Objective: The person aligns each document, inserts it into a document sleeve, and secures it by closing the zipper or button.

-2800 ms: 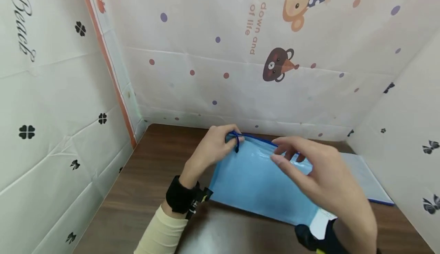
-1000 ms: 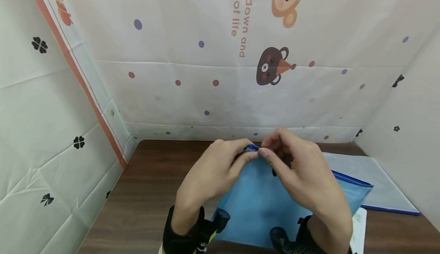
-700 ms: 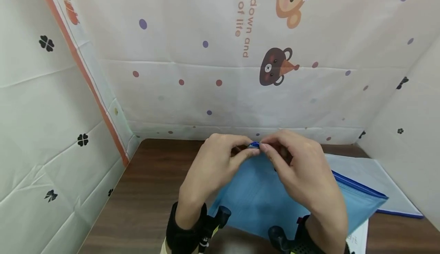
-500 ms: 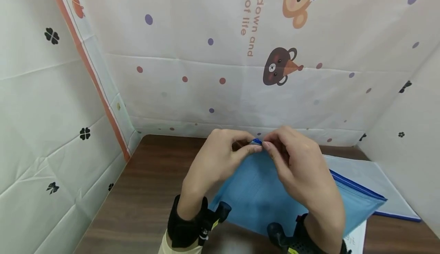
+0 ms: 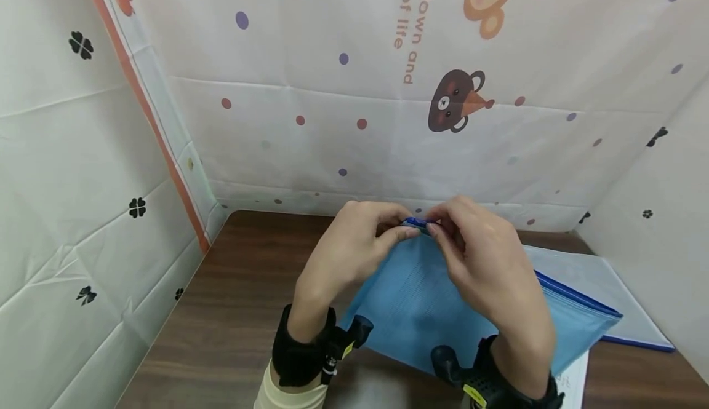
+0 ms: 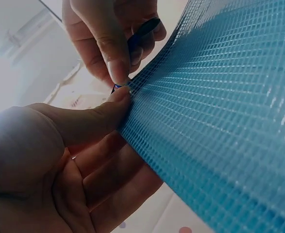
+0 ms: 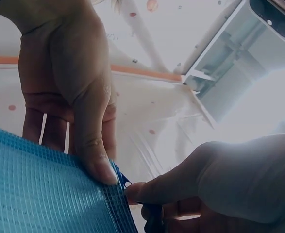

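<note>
Now our left hand [image 5: 346, 252] pinches the top corner of the blue mesh pouch [image 5: 421, 301] between thumb and forefinger, and our right hand [image 5: 487, 267] pinches the dark blue zipper pull [image 5: 414, 222] just beside it, fingertips almost touching. A few seconds ago our hands were spread apart along the zipper edge, the right one open above the pouch; since then they have closed in on that one corner and the pouch has tilted up off the bench [image 5: 232, 286]. We judge the zipper is at the end of its run. The pouch rests near the far edge of the bench, its lower edge over a white sheet [image 5: 573, 378]. A grey folder [image 5: 604, 286] lies flat behind it, toward the right edge.
</note>
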